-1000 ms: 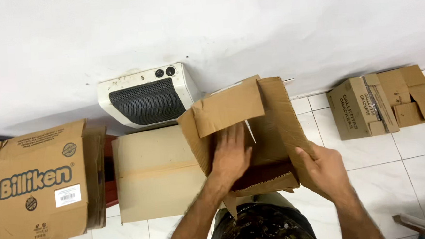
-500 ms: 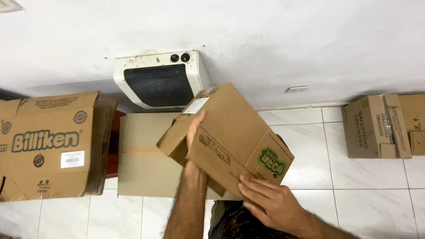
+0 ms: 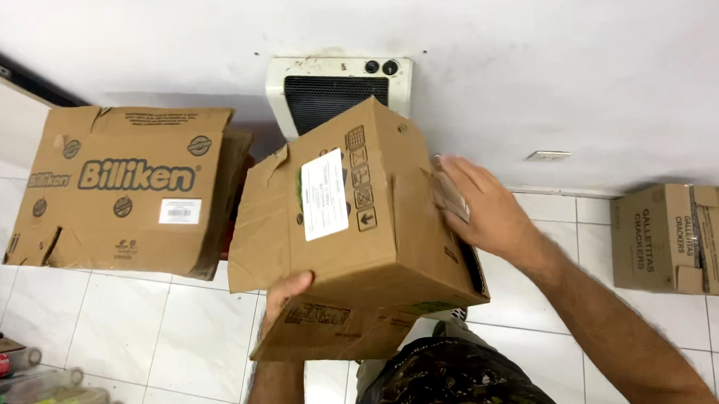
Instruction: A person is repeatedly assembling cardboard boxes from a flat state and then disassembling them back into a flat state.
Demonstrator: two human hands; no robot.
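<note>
A person holds a brown cardboard box (image 3: 352, 219) in mid-air, tilted, above a white tiled floor (image 3: 161, 335), in front of a wall-mounted heater (image 3: 338, 84) on the far white wall. The left hand (image 3: 286, 294) supports the box from its near underside, the thumb visible on the lower edge and the other fingers hidden beneath a loose bottom flap (image 3: 333, 330), so their state cannot be told. The right hand (image 3: 483, 208) lies flat against the box's right side, fingers (image 3: 456, 176) extended and close together, pressing the panel rather than pinching it.

The box shows a white label (image 3: 324, 194) and printed handling symbols on the face turned toward the camera. To the left, a large flattened carton (image 3: 121, 190) leans against others by the wall; at the far right a smaller printed carton (image 3: 673, 239) sits on the floor. Plastic bottles (image 3: 42, 403) lie at the near left corner.

By the look of it, the work is at the turning and collapsing stage: the box is in both hands and part open below. The next move would seem to call for a firm push on the side panel while the lower hand steadies the loose flap.
</note>
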